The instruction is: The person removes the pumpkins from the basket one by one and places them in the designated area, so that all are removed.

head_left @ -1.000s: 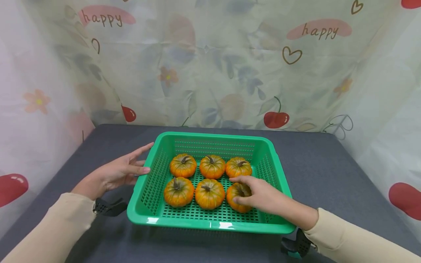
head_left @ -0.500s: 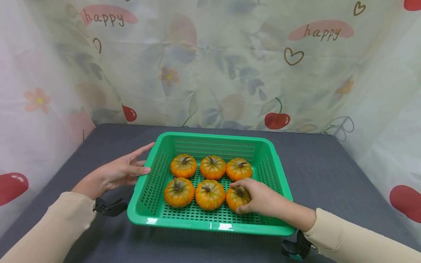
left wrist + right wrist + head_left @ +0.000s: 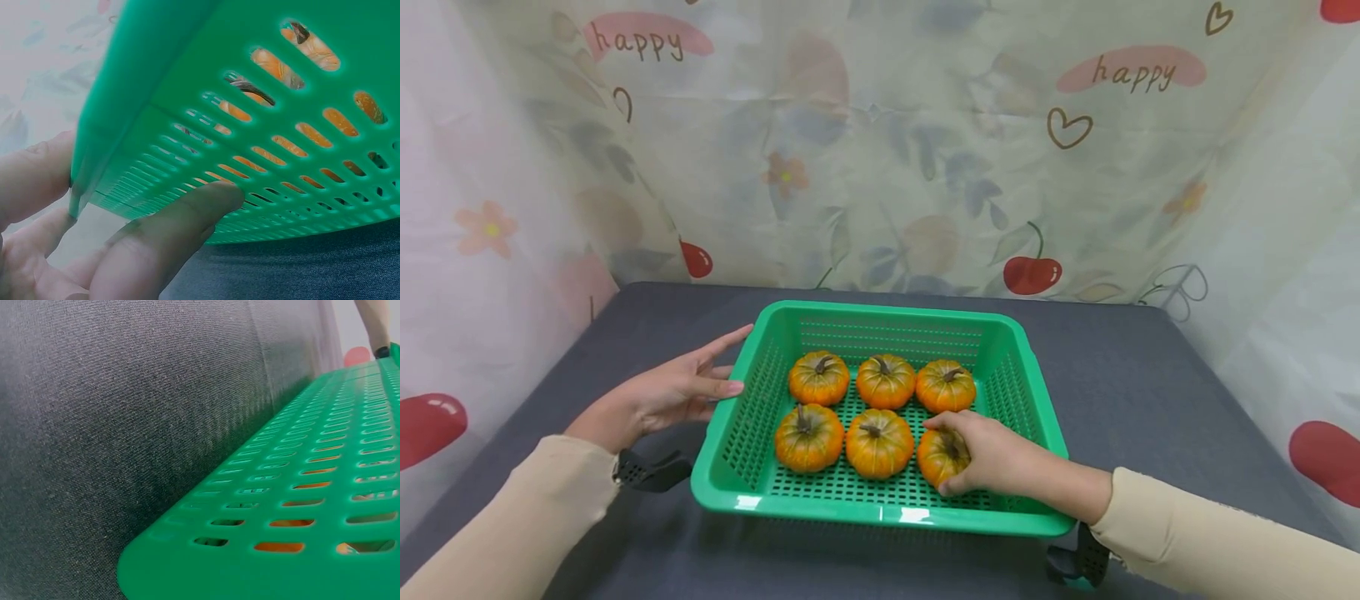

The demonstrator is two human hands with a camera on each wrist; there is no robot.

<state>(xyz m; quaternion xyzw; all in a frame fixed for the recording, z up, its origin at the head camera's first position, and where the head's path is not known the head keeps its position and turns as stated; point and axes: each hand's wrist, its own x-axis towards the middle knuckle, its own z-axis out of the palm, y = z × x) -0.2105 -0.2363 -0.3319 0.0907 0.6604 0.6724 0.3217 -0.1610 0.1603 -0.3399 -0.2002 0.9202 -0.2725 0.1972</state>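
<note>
A green plastic basket (image 3: 880, 518) holds several small orange pumpkins in two rows. My left hand (image 3: 662, 396) is at its left side, thumb over the rim and index finger stretched along the edge. In the left wrist view a fingertip (image 3: 228, 195) presses the slotted outer wall beneath the rim. My right hand (image 3: 1000, 454) reaches over the right side and grips the front-right pumpkin (image 3: 938, 457), thumb at its near side and fingers at its far side. A middle front pumpkin (image 3: 880, 444) sits to its left, a back-right pumpkin (image 3: 945, 386) behind it.
The basket stands on a dark grey cloth-covered table (image 3: 1120, 392). A patterned curtain (image 3: 880, 167) hangs behind and at both sides. In the right wrist view the basket's slotted wall (image 3: 300, 506) runs close beside the grey cloth.
My right thumb and fingers have closed around the front-right pumpkin, which has shifted and turned slightly. The left hand, the basket and the other pumpkins stay in place.
</note>
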